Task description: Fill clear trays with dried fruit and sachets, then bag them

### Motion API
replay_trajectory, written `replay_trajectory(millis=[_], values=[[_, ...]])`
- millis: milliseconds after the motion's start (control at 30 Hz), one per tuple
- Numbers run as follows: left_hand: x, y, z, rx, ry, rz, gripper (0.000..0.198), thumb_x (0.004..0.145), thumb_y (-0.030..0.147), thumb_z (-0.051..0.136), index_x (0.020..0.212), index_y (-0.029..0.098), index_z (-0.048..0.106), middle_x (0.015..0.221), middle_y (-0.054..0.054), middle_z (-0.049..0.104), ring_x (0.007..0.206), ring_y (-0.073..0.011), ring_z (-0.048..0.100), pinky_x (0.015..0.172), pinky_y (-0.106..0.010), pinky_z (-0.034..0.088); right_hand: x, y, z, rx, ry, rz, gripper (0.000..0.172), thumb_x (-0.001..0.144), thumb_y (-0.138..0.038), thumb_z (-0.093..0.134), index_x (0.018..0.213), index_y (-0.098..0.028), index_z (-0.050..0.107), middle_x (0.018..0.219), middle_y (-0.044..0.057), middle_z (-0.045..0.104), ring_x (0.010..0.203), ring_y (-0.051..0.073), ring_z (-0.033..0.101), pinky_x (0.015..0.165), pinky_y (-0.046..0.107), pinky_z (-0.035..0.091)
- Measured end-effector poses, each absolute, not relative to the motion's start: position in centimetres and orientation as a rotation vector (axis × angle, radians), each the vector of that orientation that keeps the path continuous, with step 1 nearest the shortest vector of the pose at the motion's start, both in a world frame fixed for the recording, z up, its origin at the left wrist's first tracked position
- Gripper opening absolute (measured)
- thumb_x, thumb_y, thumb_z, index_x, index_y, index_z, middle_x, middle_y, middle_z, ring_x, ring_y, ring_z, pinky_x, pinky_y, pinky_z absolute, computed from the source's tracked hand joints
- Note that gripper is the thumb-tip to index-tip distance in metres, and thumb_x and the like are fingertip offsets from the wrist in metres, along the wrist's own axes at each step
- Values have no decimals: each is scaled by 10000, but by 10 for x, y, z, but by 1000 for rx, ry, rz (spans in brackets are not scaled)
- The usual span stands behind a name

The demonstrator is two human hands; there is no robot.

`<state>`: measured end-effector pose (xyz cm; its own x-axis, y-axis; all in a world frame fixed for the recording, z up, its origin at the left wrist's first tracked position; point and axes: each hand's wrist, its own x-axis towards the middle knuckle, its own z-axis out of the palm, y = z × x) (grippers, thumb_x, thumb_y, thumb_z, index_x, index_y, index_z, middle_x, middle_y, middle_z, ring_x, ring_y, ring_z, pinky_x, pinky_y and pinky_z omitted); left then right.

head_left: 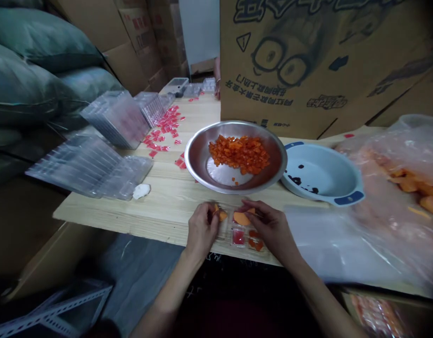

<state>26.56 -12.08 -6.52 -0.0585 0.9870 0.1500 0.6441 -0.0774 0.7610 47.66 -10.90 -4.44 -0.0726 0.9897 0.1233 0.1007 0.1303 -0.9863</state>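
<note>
My left hand (pixel 202 227) is closed in a pinch at a small folded orange piece (pixel 221 215), just above the left side of a clear plastic compartment tray (pixel 221 232). Between the fingers of my right hand (pixel 273 225) is a flat orange slice (pixel 242 218), over the tray's far right compartment. A red packet (pixel 238 237) lies in one near compartment, and small darker orange bits (pixel 256 240) lie in the one beside it. Beyond my hands stands a steel bowl (pixel 216 180) holding diced orange pieces (pixel 241 154).
A light-blue basin (pixel 329 173) with dark bits stands right of the bowl. Plastic bags (pixel 389 188) with orange slices lie far right. Stacked clear trays (pixel 86 164) and scattered red packets (pixel 169 122) are at left. A large cardboard box (pixel 290 103) rises behind; another person's hand (pixel 217 80) shows beside it.
</note>
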Motion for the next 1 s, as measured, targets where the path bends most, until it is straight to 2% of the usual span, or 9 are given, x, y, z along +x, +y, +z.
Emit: replay_trajectory(millis=[100,200,300,400,533,633,700,867,1000], values=[[270,-120,-62,1983,1783,815,98,951,125,589,913,207,626,902,-56,665,874,-226,623,783,-360,512,477,-113,-48,-1150,-1297,1144,269,902,-327,726,1154,-245,770,1004,63,811,959,237,759,871,398,632],[270,-126,-47,2055,1793,804,107,976,178,589,911,213,666,970,-90,673,991,-275,612,864,-425,530,477,-117,-52,-1125,-1232,1182,263,901,-306,736,1157,-259,770,978,43,817,957,229,770,897,404,640],[274,-135,-32,1814,1608,969,119,1022,270,578,1046,233,689,1057,-73,699,997,-240,643,917,-425,547,471,-120,-53,-1100,-1209,1230,259,923,-302,720,1178,-282,763,1016,41,819,967,220,776,925,417,646],[279,-142,-29,1411,1352,1027,215,980,331,668,1173,237,655,1038,-55,731,861,-185,680,796,-346,580,455,-124,-54,-1031,-1191,1280,297,930,-312,721,1225,-289,749,1035,48,813,977,220,779,963,437,642],[271,-150,-32,1155,1336,1198,233,910,269,730,1106,207,621,997,-59,739,837,-171,692,765,-308,576,435,-126,-58,-941,-1173,1343,385,920,-316,744,1304,-300,717,1178,56,794,1091,230,762,1020,464,620],[257,-156,-32,1429,1610,1260,140,933,218,685,1063,217,633,964,-34,688,840,-166,651,779,-302,548,434,-123,-62,-982,-1252,1280,414,910,-344,767,1317,-289,713,1365,81,721,1257,256,691,1113,503,554],[254,-159,-36,1740,1672,1162,97,958,160,621,1035,216,643,991,-43,649,872,-175,626,807,-317,540,439,-121,-66,-1038,-1357,1188,338,944,-357,731,1273,-274,736,1370,94,710,1287,263,667,1144,522,517],[261,-159,-50,1997,1533,860,187,1009,143,557,1148,193,670,1079,-100,648,989,-233,637,896,-410,565,447,-119,-78,-1052,-1648,975,236,998,-288,642,1206,-273,754,1266,99,745,1270,266,660,1143,540,497],[255,-156,-46,1906,1457,819,265,994,131,611,1230,232,674,1162,-87,674,1099,-235,637,975,-417,553,446,-117,-84,-1024,-1842,908,251,1004,-295,652,1241,-276,732,1388,108,678,1376,282,577,1171,552,468]])
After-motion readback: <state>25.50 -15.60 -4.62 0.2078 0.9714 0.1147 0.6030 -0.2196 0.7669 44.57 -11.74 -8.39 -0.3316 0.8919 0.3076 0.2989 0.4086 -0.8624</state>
